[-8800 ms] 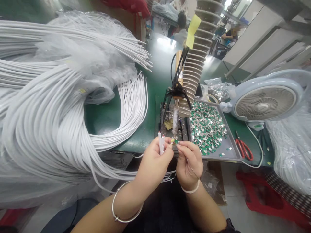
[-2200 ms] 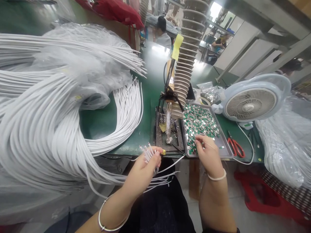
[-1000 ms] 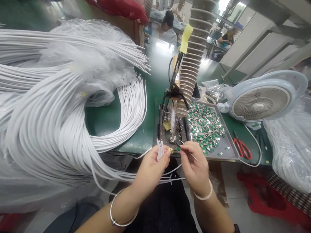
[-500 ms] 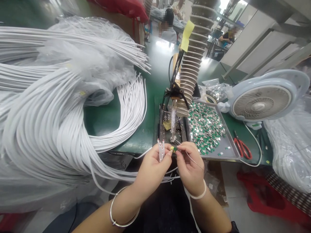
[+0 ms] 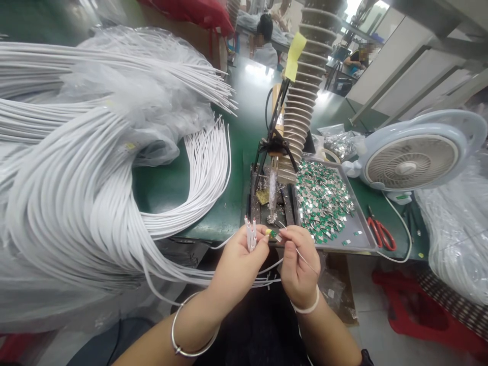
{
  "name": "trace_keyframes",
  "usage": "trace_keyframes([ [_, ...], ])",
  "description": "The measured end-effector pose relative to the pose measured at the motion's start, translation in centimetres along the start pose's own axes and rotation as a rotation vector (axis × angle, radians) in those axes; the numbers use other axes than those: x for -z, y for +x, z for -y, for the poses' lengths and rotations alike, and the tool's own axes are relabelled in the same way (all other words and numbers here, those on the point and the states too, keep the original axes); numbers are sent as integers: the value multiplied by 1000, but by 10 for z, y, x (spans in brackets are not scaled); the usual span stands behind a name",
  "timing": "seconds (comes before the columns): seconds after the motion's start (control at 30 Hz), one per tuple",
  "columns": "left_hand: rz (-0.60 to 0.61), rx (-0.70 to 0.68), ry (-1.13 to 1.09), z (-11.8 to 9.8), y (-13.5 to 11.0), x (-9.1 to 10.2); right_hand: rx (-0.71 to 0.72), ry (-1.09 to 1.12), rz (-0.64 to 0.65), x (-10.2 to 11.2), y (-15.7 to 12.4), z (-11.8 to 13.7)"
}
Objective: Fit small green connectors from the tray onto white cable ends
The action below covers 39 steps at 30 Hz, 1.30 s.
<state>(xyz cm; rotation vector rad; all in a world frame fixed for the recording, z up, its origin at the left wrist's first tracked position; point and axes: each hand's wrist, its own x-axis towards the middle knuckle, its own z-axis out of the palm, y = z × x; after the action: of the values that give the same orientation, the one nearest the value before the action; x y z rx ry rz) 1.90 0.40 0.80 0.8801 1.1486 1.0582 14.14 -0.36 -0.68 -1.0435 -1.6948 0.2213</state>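
My left hand [image 5: 238, 269] grips a small bunch of white cable ends [image 5: 250, 235], which stick up from between its fingers. A yellow-tipped end [image 5: 268, 232] shows at its thumb. My right hand [image 5: 299, 268] pinches a tiny green circuit board [image 5: 273, 233] between thumb and finger, right against that yellow tip. A thin silvery strand [image 5: 307, 263] runs from my right hand's fingers down across its back. The exact join between board and tip is too small to tell.
A metal tray [image 5: 360, 229] of small green-and-silver boards lies right of a soldering stand [image 5: 273, 190]. A huge white cable bundle [image 5: 76, 188] fills the left. Beyond stand a desk fan [image 5: 409, 157], red scissors [image 5: 381, 234], and distant co-workers [image 5: 265, 40].
My right hand has moved from over the tray to beside my left hand, now with a small board in its fingers. My left hand has turned the cable ends more upright.
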Motion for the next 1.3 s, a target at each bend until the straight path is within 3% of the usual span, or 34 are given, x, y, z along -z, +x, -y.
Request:
trace_keyframes([
  [0.17, -13, 6, -20, 1, 4, 1, -5, 57, -147, -5, -17, -5],
  [0.47, -58, -38, -74, -4, 3, 0, 51, -32, -63, -5, -10, -4],
  [1.3, -31, -51, -74, -13, 7, -5, 129, -130, -102, -8, 5, -2],
])
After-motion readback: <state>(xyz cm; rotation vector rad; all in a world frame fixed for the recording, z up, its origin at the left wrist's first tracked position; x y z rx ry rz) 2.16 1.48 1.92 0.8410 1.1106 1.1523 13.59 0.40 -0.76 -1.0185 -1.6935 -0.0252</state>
